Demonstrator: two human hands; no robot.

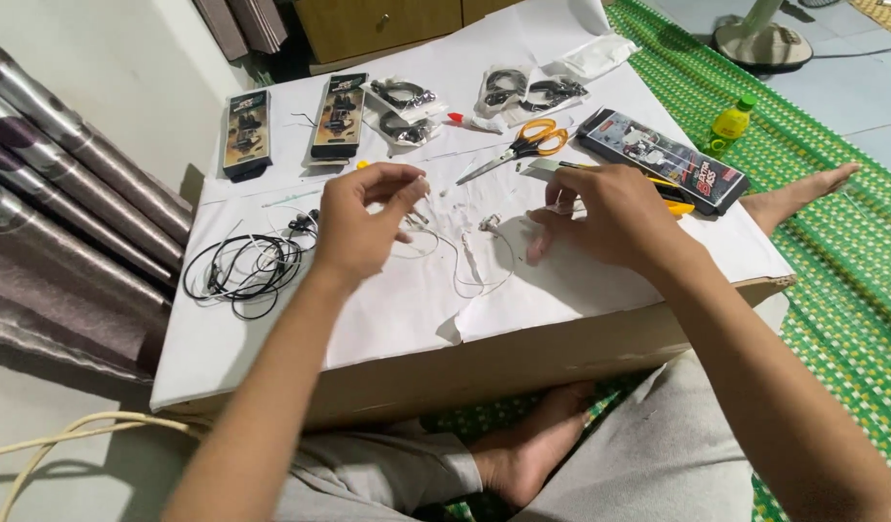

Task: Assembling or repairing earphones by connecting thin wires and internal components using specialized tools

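2 upright dark boxes [247, 132] [339, 115] far left; 1 long black pack [663, 159] right; clear bags [523, 90] behind.

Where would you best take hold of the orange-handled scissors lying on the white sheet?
Probably by the orange handle loops of the scissors, coming from above on the far right side. They lie flat with the blades pointing toward the near left and the loops facing away. The loops look clear of the bags behind them, and neither the left hand nor the right hand covers them.

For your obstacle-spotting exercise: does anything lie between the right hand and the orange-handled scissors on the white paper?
Nothing visible does. The right hand sits just below the orange-handled scissors, with only bare white paper and a few tiny scraps between them. The long black package lies off to the side.
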